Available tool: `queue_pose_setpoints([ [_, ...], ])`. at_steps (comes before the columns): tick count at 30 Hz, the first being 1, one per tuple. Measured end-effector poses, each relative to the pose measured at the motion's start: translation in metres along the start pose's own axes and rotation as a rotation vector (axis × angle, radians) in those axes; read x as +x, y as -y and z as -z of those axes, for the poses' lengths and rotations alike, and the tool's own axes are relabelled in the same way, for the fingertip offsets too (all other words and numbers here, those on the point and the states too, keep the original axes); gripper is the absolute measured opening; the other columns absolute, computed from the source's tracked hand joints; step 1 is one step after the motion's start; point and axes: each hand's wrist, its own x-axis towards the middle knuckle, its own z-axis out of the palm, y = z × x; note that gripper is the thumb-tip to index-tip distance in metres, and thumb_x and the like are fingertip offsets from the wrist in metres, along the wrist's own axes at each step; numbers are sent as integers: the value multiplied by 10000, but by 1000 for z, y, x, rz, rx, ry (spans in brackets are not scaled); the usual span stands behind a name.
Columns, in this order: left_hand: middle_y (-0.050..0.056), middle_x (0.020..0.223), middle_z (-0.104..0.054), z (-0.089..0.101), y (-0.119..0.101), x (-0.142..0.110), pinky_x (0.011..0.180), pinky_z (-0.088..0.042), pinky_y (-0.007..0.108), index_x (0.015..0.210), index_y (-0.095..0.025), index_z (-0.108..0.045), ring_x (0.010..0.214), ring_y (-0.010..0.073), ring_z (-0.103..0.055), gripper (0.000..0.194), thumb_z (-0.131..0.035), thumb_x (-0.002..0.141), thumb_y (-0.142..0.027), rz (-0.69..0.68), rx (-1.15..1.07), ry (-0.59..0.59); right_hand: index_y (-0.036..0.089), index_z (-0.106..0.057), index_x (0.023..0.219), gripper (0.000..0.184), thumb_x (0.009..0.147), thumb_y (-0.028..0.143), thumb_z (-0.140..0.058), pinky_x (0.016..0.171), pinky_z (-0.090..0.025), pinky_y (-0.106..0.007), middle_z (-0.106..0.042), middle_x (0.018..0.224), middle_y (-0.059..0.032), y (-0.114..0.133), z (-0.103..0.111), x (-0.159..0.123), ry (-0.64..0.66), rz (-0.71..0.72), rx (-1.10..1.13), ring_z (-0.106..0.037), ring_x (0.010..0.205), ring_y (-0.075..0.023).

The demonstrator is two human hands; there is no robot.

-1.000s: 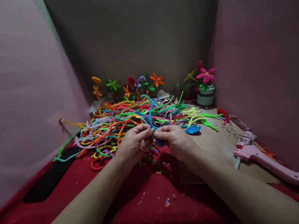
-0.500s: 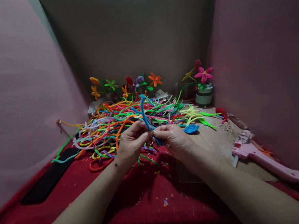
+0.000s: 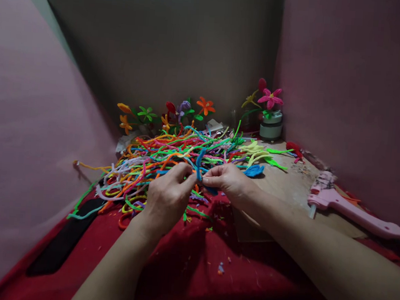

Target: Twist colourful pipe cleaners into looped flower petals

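Note:
A blue pipe cleaner [image 3: 200, 161] is pinched between both hands, with one end standing up and a bent part hanging below the right fingers. My left hand [image 3: 170, 191] is closed on it, thumb toward the right, its knuckles hiding part of the strand. From the other side, my right hand [image 3: 230, 183] grips it between thumb and forefinger. Just behind the hands spreads a heap of many-coloured pipe cleaners [image 3: 165, 150]. Beyond my right hand lies a blue looped petal piece [image 3: 254, 171].
A pink glue gun [image 3: 353, 208] rests at right on a brown board [image 3: 282, 188]. Pipe-cleaner flowers [image 3: 206, 106] stand at the back, near a grey-green jar [image 3: 270, 127]. A black strip [image 3: 65, 239] lies at left on the red cloth [image 3: 185, 268], among scattered fluff.
My left hand has rolled over so its back shows more. The blue pipe cleaner's upright end now stands lower, and one strand points left behind the left hand. The view shifted slightly.

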Motion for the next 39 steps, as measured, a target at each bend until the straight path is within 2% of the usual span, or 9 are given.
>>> queue_pose_setpoints([
  [5,60,902,-617,9,-7,5,522,-324,231,885,-178,-623,729,157,-553,217,-413,845,-142,-260,416,133,132,-526,480,131,585,149,-603,475,-252,-226,-440,426,56,6,-1,-2,-4,27,-169,-336,425,-53],
  [10,44,742,-562,17,-16,23,449,-221,253,773,-160,-565,528,132,-464,184,-401,762,-79,-134,503,391,133,-567,572,119,689,129,-546,510,-300,-232,-486,497,23,6,-3,-8,-62,224,-630,-393,491,-85],
  [13,17,609,-497,22,-18,36,467,-233,242,664,-157,-524,505,117,-419,125,-438,754,-146,93,229,479,127,-578,612,144,738,120,-510,574,-343,-255,-559,594,-37,2,-4,-12,-175,574,-941,-457,591,-126],
  [17,-43,463,-368,23,-8,45,399,-218,211,551,-167,-448,393,70,-311,197,-549,684,-272,645,-555,589,124,-558,614,203,775,94,-439,637,-355,-300,-545,613,-70,-3,-5,-16,-291,1026,-1210,-440,650,-165],
  [21,-47,424,-355,21,4,39,340,-180,198,504,-162,-431,341,49,-263,205,-595,601,-241,928,-1109,626,138,-560,628,246,819,107,-407,637,-341,-321,-519,603,-59,-2,-6,-20,-333,1268,-1311,-404,648,-172],
  [25,-50,429,-364,30,-1,34,364,-240,184,535,-142,-488,359,44,-302,216,-628,647,-262,865,-1142,566,128,-570,661,222,824,100,-422,655,-373,-315,-541,624,-53,5,-9,-23,-305,1205,-1065,-432,651,-156],
  [29,-2,677,-557,45,-15,34,518,-394,196,842,-162,-618,561,82,-496,168,-662,698,-235,487,-833,244,140,-595,709,108,793,144,-527,626,-404,-267,-576,660,-21,14,-11,-25,-231,870,-570,-482,633,-116],
  [33,45,840,-578,48,-22,36,697,-422,260,809,-149,-636,791,151,-530,137,-665,686,-204,145,-603,206,137,-609,699,94,761,197,-572,539,-371,-231,-548,617,10,21,-10,-26,-52,549,-264,-452,566,-85],
  [39,-21,601,-455,40,-19,42,510,-319,217,681,-140,-575,562,90,-401,145,-601,729,-275,364,-521,313,137,-579,644,112,752,157,-554,547,-366,-234,-523,587,9,20,-11,-27,-121,616,-412,-447,561,-90],
])
